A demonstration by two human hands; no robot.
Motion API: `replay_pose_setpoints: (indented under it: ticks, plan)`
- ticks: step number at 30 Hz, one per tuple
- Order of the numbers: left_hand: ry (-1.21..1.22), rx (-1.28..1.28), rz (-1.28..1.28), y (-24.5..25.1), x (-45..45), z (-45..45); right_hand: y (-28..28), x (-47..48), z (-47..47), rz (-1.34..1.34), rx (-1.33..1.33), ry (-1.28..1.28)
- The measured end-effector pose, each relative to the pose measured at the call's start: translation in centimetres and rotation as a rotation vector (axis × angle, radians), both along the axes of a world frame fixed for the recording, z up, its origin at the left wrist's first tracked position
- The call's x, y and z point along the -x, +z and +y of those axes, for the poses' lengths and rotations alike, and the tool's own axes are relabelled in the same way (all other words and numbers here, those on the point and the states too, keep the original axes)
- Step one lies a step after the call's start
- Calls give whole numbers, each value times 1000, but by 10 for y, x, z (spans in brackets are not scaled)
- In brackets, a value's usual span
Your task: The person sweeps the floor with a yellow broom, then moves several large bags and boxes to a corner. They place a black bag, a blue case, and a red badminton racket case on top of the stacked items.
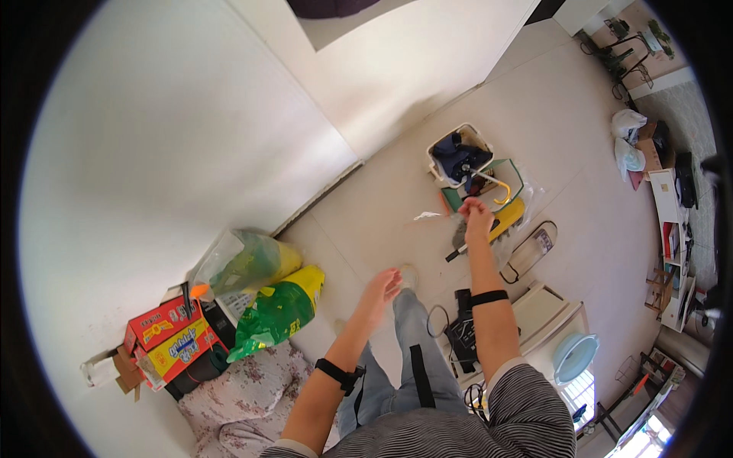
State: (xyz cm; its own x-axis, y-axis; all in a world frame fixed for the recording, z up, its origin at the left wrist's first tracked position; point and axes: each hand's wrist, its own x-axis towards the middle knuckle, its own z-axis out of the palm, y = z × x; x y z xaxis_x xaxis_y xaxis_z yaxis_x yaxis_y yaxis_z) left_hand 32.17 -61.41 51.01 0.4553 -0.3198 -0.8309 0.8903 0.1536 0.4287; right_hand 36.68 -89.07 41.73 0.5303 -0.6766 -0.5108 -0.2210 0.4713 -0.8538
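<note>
My left hand (382, 291) is held out in front of me over the tiled floor, near my shoe, with nothing seen in it. Farther forward and to the right, my right hand (476, 218) overlaps the view of a green open box (517, 177) and a yellow object (508, 217) on the floor; whether it touches either cannot be told. Its fingers look curled. An umbrella with a yellow hooked handle (504, 192) leans across the green box. Beyond stands a white plastic bin (433, 166) holding dark blue fabric.
Green and yellow plastic bags (286, 303), a red carton (163, 324) and a floral cloth bundle (246, 389) lie at left. A white cabinet (541, 315) with a light blue basin (574, 358) stands at right. A white wall (189, 126) rises at upper left.
</note>
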Motion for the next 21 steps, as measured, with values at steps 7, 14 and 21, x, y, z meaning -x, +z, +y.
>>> replay_pose_setpoints:
  ticks: [7,14,21]
  plan:
    - [105,-43,50,-36,13,27,18,8,-1,-87,-1,209]
    - [26,-146,2,-76,-1,24,-62,38,50,323,82,668]
    - [-105,-211,28,-207,-16,11,-246,77,98,387,172,899]
